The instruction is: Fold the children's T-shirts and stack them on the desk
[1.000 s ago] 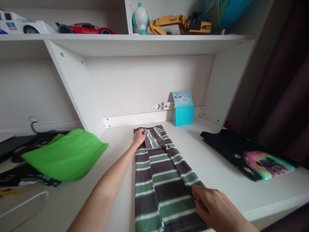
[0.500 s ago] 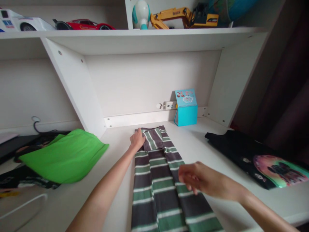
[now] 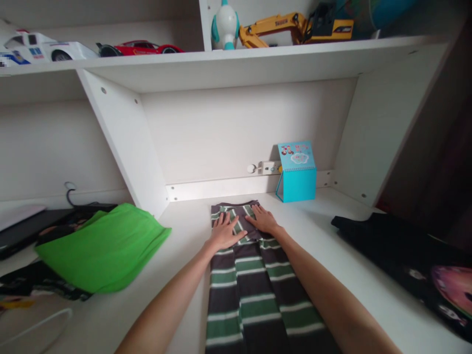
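A striped shirt (image 3: 254,285) in dark grey, green and white lies folded lengthwise into a long strip on the white desk (image 3: 188,221). Its far end carries a short folded-over flap. My left hand (image 3: 224,233) rests flat on the left side of that flap, fingers spread. On the flap's right side lies my right hand (image 3: 262,220), also flat with its fingers stretched out. Neither hand grips the cloth. The near end of the shirt runs out of the bottom of the view.
Green cloth (image 3: 106,246) lies over dark garments at left, near a hanger hook (image 3: 69,194). A black printed shirt (image 3: 398,255) lies at right. A blue desk calendar (image 3: 298,184) stands at the back beside a power socket (image 3: 270,167). Toys, including a yellow excavator (image 3: 295,27), fill the shelf above.
My right hand has moved from above the shirt's middle to the far flap and flattened there. My left hand has let go of the far left edge and spread over the flap. The view has shifted slightly.
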{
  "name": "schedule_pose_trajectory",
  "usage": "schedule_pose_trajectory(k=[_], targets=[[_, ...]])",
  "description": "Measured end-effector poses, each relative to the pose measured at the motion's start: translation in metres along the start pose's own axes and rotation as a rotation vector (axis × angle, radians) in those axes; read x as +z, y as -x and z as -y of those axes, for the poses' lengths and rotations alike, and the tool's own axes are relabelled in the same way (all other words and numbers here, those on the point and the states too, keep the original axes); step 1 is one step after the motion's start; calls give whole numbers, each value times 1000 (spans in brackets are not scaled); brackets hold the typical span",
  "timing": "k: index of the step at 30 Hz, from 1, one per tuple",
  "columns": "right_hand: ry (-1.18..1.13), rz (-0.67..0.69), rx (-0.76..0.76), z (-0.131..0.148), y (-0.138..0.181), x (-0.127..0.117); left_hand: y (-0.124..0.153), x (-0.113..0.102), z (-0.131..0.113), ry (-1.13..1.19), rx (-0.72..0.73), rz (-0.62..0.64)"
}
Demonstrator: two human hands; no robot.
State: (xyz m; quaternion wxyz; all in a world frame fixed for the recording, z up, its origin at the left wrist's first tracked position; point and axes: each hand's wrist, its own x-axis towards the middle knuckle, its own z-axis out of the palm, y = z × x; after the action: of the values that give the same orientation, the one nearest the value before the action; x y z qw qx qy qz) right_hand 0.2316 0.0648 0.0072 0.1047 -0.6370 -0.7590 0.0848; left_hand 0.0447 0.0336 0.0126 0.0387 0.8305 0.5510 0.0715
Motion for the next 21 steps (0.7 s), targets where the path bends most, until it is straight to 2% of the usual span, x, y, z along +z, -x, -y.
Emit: schedule_pose_trajectory(k=[5,8,11,15,18,21], targets=[[-1,27,52,-5,-1,1,-3,5,1,-23,-47,-27],[5,80,3,-6,26,-8,-3,6,2,-19,-63,-23],[16,116,-131,-10,88,-18,-4,7,3,-5,-72,-14],[-13,120,-339,-22,206,-16,-5,7,4,15,-57,-35],[-9,2,-537,-32,279,-3,-4,5,3,33,-37,-56],[87,-142,-627,-33,317,7,-2,-1,-4,41,-3,-97]])
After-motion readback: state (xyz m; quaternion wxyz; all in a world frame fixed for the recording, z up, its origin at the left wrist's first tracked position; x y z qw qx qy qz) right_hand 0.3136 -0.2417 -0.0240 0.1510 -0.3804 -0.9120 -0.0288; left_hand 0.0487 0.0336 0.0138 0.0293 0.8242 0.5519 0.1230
